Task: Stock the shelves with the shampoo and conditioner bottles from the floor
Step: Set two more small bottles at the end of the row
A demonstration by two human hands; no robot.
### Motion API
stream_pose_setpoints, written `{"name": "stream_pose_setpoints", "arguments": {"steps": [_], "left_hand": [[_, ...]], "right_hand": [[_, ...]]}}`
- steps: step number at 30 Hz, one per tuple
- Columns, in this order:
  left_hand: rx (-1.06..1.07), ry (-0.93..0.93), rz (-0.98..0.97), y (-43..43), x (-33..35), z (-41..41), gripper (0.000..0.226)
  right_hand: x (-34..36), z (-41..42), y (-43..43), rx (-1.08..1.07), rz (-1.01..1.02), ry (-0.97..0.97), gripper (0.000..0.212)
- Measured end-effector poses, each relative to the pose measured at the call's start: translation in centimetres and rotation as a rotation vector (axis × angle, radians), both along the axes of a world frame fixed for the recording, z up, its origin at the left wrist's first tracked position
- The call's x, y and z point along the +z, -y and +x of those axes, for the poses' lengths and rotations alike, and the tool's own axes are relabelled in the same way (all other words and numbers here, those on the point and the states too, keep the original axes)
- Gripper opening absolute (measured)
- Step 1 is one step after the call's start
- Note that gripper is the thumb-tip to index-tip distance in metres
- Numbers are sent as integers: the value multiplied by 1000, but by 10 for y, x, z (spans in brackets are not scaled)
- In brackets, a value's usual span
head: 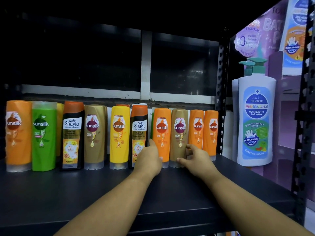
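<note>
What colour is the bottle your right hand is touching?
The bottle is golden brown; the head view, the only one, shows it.

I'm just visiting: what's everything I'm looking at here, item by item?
orange Sunsilk bottles: four, orange, one far left, three toward the right
green Sunsilk bottle: one, green, second from left
Safi Shayla bottles: two, black with orange caps, mid-row
gold Sunsilk bottles: two, gold, left-centre and right
yellow Sunsilk bottle: one, yellow, centre; others partly hidden behind
pump bottles: two, white with teal pumps, right bay
shelf: one, dark, under the bottles
left hand: one, touching an orange bottle
right hand: one, gripping a gold bottle low down
</note>
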State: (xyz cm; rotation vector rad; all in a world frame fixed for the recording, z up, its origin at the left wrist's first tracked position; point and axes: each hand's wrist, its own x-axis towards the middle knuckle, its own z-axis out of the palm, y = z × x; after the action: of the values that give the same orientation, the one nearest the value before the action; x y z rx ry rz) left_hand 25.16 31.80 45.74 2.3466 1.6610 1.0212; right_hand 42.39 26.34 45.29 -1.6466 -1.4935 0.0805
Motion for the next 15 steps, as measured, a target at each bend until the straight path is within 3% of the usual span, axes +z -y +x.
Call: {"name": "stream_pose_setpoints", "arguments": {"steps": [4, 7, 11, 15], "left_hand": [[32, -64, 99, 6, 2, -7, 47], [22, -165, 138, 19, 4, -16, 30], [-1, -333, 117, 44, 0, -24, 27], [-125, -448, -21, 66, -5, -38, 35]], "right_hand": [[-4, 9, 0, -105, 84, -2, 31], [-2, 7, 6, -90, 101, 79, 25], [4, -8, 18, 91, -28, 297, 13], [6, -26, 32, 177, -160, 538, 13]]}}
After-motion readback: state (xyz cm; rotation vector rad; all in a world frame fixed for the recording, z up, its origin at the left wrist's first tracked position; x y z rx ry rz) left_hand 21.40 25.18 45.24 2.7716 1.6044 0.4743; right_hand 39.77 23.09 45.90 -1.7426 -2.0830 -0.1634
